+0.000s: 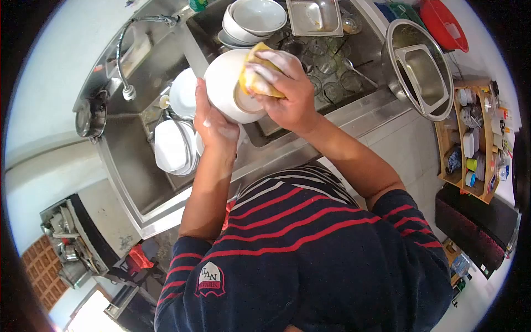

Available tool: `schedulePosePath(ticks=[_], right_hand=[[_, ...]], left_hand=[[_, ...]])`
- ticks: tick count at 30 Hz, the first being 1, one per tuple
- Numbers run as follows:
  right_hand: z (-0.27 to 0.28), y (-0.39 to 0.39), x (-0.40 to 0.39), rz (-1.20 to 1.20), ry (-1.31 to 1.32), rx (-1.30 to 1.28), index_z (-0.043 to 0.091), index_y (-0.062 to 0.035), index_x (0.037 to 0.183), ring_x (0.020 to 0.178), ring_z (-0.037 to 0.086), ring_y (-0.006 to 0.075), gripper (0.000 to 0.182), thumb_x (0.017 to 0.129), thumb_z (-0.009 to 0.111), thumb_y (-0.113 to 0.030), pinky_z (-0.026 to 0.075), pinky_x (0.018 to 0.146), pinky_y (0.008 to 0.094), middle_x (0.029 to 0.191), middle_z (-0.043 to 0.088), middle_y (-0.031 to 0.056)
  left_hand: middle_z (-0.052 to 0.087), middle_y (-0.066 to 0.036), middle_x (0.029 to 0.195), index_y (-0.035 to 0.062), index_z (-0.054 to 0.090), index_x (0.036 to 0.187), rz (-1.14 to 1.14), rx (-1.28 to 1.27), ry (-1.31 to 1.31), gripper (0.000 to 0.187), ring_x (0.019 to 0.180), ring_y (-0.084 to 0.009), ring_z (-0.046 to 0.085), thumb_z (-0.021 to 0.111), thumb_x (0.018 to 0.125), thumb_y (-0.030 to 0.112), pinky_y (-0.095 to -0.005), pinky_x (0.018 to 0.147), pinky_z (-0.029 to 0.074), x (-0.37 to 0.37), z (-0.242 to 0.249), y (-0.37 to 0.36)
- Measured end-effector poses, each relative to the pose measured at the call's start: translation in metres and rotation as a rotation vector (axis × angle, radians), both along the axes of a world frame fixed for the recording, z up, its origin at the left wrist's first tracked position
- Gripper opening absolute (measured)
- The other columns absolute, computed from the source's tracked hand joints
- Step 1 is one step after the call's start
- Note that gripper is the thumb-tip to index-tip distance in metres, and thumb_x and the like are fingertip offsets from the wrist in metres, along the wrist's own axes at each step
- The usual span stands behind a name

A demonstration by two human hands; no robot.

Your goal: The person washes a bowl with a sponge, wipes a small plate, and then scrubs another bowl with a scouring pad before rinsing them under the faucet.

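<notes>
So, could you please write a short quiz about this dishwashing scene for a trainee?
1. True or false: the right hand presses a yellow sponge on the white bowl.
2. Which hand holds the bowl from below?
3. Where are the white plates stacked? A) left sink B) floor C) shelf

Key: 1 true; 2 the left hand; 3 A, in the left sink.

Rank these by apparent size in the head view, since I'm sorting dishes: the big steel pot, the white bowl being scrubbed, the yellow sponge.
1. big steel pot
2. white bowl, though it is nearer the camera, so true sizes are unsure
3. yellow sponge
</notes>
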State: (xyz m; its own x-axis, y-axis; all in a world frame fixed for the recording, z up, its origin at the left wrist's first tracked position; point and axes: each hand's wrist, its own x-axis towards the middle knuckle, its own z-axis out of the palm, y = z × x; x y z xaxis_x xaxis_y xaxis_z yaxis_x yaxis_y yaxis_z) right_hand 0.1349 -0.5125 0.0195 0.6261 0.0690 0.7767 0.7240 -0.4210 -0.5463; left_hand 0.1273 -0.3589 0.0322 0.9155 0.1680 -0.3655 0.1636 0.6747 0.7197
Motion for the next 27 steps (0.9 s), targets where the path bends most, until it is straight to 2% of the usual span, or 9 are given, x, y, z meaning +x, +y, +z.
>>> schedulePosePath(ticks=[9, 11, 15, 17, 18, 21, 22, 23, 27], right_hand=[[-0.032, 0.009, -0.035, -0.090, -0.026, -0.111, 0.057, -0.0048, 0.124, 0.116, 0.050, 0.0406, 0.044, 0.084, 0.064, -0.019, 0.039, 0.100, 0.0499, 0.129, 0.050, 0.0213], [-0.017, 0.004, -0.014, -0.080, 0.149, 0.211, 0.056, -0.0031, 0.125, 0.114, 0.051, 0.0399, 0.045, 0.083, 0.064, -0.017, 0.040, 0.100, 0.0464, 0.127, 0.051, 0.0217], [0.010, -0.005, 0.029, -0.047, 0.519, 0.047, 0.067, -0.0047, 0.095, 0.093, 0.061, 0.0369, 0.028, 0.076, 0.065, -0.025, 0.049, 0.082, 0.0437, 0.100, 0.063, 0.0177], [0.028, 0.008, 0.028, 0.046, 0.244, -0.186, 0.068, -0.0072, 0.089, 0.081, 0.062, 0.0326, 0.024, 0.073, 0.067, -0.025, 0.050, 0.071, 0.0419, 0.087, 0.062, 0.0154], [0.039, 0.020, 0.019, 0.069, 0.156, -0.250, 0.068, -0.0071, 0.088, 0.080, 0.061, 0.0332, 0.024, 0.072, 0.067, -0.025, 0.050, 0.071, 0.0422, 0.086, 0.062, 0.0149], [0.043, 0.020, 0.020, 0.074, 0.152, -0.294, 0.068, -0.0078, 0.090, 0.082, 0.062, 0.0315, 0.025, 0.072, 0.068, -0.025, 0.050, 0.073, 0.0406, 0.088, 0.062, 0.0130], [0.041, 0.018, 0.024, 0.070, 0.242, -0.272, 0.069, -0.0085, 0.093, 0.085, 0.063, 0.0292, 0.026, 0.073, 0.068, -0.025, 0.050, 0.075, 0.0386, 0.091, 0.063, 0.0116], [0.035, 0.009, 0.028, 0.078, 0.239, -0.274, 0.069, -0.0085, 0.093, 0.085, 0.063, 0.0292, 0.026, 0.073, 0.068, -0.025, 0.050, 0.075, 0.0386, 0.091, 0.063, 0.0116], [0.004, 0.005, 0.011, 0.121, 0.713, 0.467, 0.066, -0.0048, 0.105, 0.092, 0.063, 0.0199, 0.025, 0.084, 0.065, -0.019, 0.051, 0.078, 0.0319, 0.102, 0.064, 0.0061]], left_hand=[[0.057, -0.014, 0.128, 0.0038, 0.050, 0.130, -0.050, -0.272, -0.005, 0.057, 0.116, -0.0307, 0.056, 0.035, 0.098, 0.049, -0.0442, 0.104, 0.041, 0.010, -0.017, 0.006], [0.059, -0.014, 0.125, 0.0030, 0.051, 0.129, -0.060, -0.181, 0.058, 0.054, 0.113, -0.0297, 0.058, 0.037, 0.099, 0.045, -0.0419, 0.101, 0.044, 0.005, -0.011, 0.005], [0.062, -0.013, 0.119, 0.0019, 0.055, 0.124, -0.097, -0.054, 0.028, 0.050, 0.107, -0.0279, 0.060, 0.040, 0.099, 0.042, -0.0406, 0.095, 0.047, 0.001, -0.018, 0.005], [0.066, -0.013, 0.109, -0.0001, 0.061, 0.112, -0.152, 0.344, -0.010, 0.041, 0.097, -0.0259, 0.062, 0.047, 0.097, 0.035, -0.0389, 0.086, 0.049, -0.002, -0.037, 0.009], [0.067, -0.012, 0.099, -0.0019, 0.065, 0.101, -0.148, 0.424, -0.292, 0.033, 0.088, -0.0232, 0.063, 0.051, 0.095, 0.027, -0.0355, 0.079, 0.048, -0.005, -0.075, 0.024], [0.067, -0.012, 0.095, -0.0026, 0.064, 0.100, -0.060, 0.450, -0.273, 0.030, 0.086, -0.0240, 0.063, 0.052, 0.093, 0.024, -0.0345, 0.079, 0.048, 0.000, -0.110, 0.046], [0.066, -0.013, 0.102, -0.0011, 0.062, 0.108, -0.180, 0.996, -0.353, 0.035, 0.094, -0.0271, 0.063, 0.053, 0.094, 0.029, -0.0373, 0.084, 0.049, -0.003, -0.066, 0.029], [0.056, -0.013, 0.127, 0.0007, 0.046, 0.132, -0.189, 0.084, -0.088, 0.049, 0.113, -0.0285, 0.057, 0.038, 0.099, 0.037, -0.0410, 0.100, 0.044, -0.006, -0.024, 0.010], [0.056, -0.015, 0.126, 0.0020, 0.048, 0.130, 0.022, -0.067, -0.062, 0.055, 0.113, -0.0333, 0.056, 0.032, 0.099, 0.043, -0.0454, 0.101, 0.043, 0.007, -0.001, 0.009]])
